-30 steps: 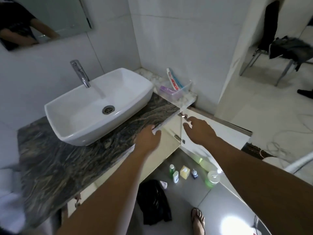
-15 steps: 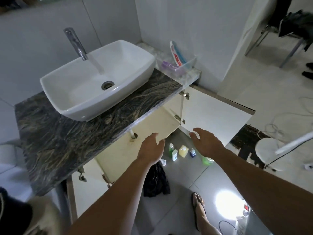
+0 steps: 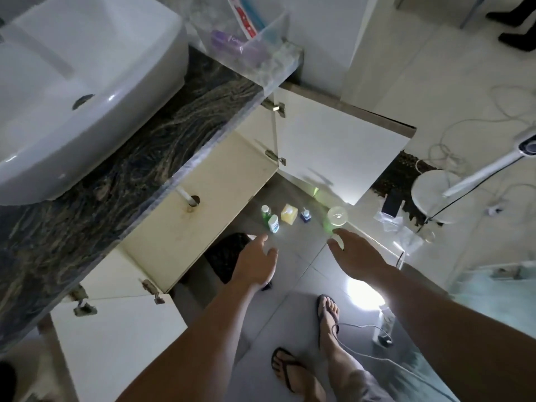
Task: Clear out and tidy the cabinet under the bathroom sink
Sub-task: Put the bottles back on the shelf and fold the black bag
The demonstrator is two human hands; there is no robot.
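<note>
The cabinet under the sink stands with both white doors swung out, the right door (image 3: pixel 336 152) and the left door (image 3: pixel 116 338); its cream inner floor (image 3: pixel 203 204) looks bare, with a pipe hole. On the grey floor tiles stand a green bottle (image 3: pixel 265 213), a small white bottle (image 3: pixel 273 223), a yellow box-shaped container (image 3: pixel 289 213), a small blue bottle (image 3: pixel 305 215) and a large green bottle with a white cap (image 3: pixel 336 217). My left hand (image 3: pixel 256 262) hovers open above a black bag (image 3: pixel 223 253). My right hand (image 3: pixel 356 253) is open just below the large green bottle.
A white basin (image 3: pixel 87 82) sits on the dark marble counter (image 3: pixel 116 181), with a clear tray of toothpaste (image 3: pixel 255 33) at its right end. My sandalled feet (image 3: pixel 327 314), a bright floor lamp (image 3: pixel 362 294), cables and a white stand base (image 3: pixel 432 195) crowd the floor to the right.
The view has tilted down toward the floor. Both hands have dropped from the cabinet's top edge to just above the bottles and the bag, still holding nothing.
</note>
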